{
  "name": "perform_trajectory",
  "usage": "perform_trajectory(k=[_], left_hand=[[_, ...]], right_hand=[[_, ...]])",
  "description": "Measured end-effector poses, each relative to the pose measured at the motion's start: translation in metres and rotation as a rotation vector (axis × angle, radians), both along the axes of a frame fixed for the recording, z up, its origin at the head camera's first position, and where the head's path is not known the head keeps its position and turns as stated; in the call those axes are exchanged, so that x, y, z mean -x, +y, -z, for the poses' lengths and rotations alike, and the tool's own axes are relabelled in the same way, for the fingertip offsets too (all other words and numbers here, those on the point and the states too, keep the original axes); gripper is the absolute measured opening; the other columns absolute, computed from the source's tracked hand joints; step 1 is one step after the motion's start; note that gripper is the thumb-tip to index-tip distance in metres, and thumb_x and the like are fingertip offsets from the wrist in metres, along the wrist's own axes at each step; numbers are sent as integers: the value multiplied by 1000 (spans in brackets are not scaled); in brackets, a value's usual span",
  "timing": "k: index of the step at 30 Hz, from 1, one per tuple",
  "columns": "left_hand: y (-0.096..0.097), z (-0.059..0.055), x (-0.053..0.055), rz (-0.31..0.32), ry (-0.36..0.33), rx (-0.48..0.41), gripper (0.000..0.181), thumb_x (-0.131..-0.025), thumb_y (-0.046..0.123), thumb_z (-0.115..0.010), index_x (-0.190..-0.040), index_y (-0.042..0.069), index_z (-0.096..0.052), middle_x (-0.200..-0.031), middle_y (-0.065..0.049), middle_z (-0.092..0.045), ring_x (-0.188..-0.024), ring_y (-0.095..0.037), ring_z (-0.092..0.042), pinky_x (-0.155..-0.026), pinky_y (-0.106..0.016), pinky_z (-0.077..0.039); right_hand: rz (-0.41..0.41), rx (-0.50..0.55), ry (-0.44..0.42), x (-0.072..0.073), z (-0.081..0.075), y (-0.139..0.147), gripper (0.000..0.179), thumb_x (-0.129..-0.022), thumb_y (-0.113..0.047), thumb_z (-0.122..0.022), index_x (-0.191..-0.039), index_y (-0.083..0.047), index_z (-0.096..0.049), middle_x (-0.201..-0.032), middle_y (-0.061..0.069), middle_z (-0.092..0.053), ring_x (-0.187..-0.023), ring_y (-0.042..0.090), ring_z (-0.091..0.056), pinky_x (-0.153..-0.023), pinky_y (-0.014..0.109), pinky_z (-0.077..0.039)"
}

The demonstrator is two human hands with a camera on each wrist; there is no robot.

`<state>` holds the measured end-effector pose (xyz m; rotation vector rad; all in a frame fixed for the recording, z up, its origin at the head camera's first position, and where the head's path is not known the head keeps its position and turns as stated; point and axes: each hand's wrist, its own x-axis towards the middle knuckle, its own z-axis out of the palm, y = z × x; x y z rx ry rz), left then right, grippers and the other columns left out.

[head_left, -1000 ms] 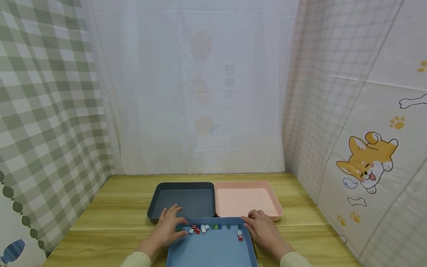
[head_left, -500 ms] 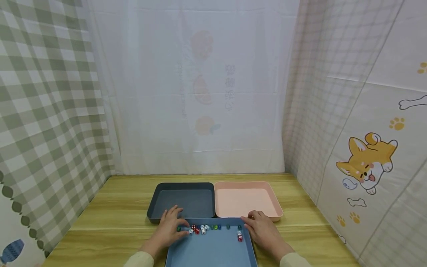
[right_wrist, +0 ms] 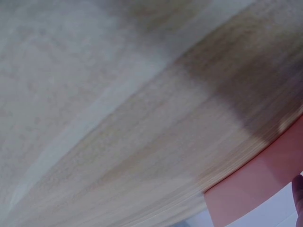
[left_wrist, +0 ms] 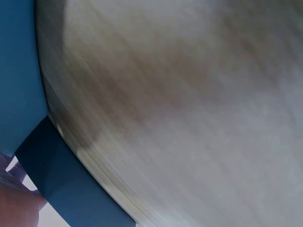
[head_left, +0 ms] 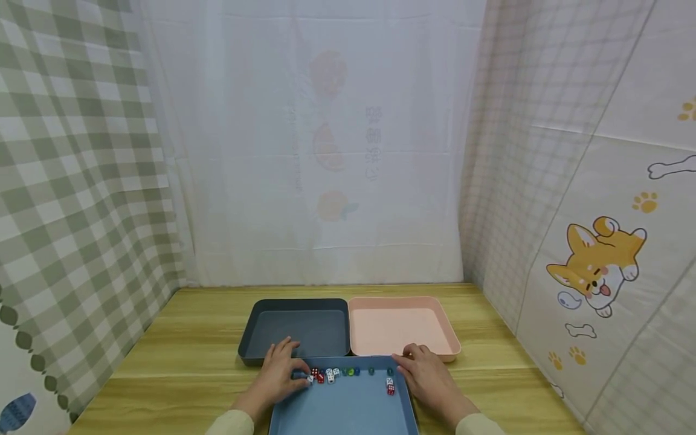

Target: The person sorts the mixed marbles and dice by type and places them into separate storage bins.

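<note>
In the head view, a blue tray (head_left: 348,411) holds a row of small dice and marbles along its far side. My left hand (head_left: 278,376) reaches over its far left corner, with thumb and index finger spread apart beside a white die (head_left: 310,379). Red dice (head_left: 319,377) and more white dice (head_left: 330,376) lie just right of it. Green and blue marbles (head_left: 350,371) are farther along. My right hand (head_left: 429,374) touches the far right corner of the tray, near a white die (head_left: 389,382) and a red die (head_left: 391,390).
Behind the blue tray, a dark grey tray (head_left: 296,329) and a pink tray (head_left: 402,326) stand side by side on the wooden table (head_left: 174,362). Checked cloth (head_left: 81,181) hangs at the left, with pale curtains at the back and right.
My left hand has shifted slightly right, closer to the white die, and now covers the green marble at the left. My right hand stays at the tray corner.
</note>
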<state>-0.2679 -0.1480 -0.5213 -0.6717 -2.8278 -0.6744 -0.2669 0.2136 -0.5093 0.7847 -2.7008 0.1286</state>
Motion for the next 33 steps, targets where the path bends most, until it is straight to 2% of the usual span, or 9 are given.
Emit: perform_trajectory(k=[10, 15, 25, 33], left_hand=[[2, 2, 2, -9, -16, 21, 12, -76, 30, -86, -81, 25, -75, -133, -22, -54, -136, -50, -34, -105, -75, -19], [5, 1, 2, -12, -30, 27, 13, -75, 29, -86, -81, 24, -76, -131, -22, -55, -135, -50, -35, -105, -75, -18], [3, 0, 1, -7, -6, -2, 13, -74, 28, -86, -78, 25, -75, -128, -21, -56, -133, -50, -37, -104, -75, -19], [-2, -9, 4, -13, 27, -35, 14, -75, 27, -86, -78, 25, -72, -128, -20, -56, -132, -49, -38, -104, -75, -19]], right_hand=[[10, 3, -12, 0, 0, 0, 30, -95, -23, -66, -123, -17, -72, -106, 3, -59, -94, 22, -53, -82, 42, -51], [26, -9, -45, 0, 0, 0, 31, -96, -25, -64, -125, -17, -71, -107, 3, -59, -95, 22, -53, -83, 42, -51], [41, -15, -68, 0, -1, 0, 31, -97, -27, -63, -126, -18, -71, -108, 3, -59, -96, 21, -52, -84, 41, -51], [44, -9, -81, 1, 0, 0, 32, -97, -27, -62, -127, -18, -70, -108, 3, -58, -96, 22, -52, -85, 42, -51]])
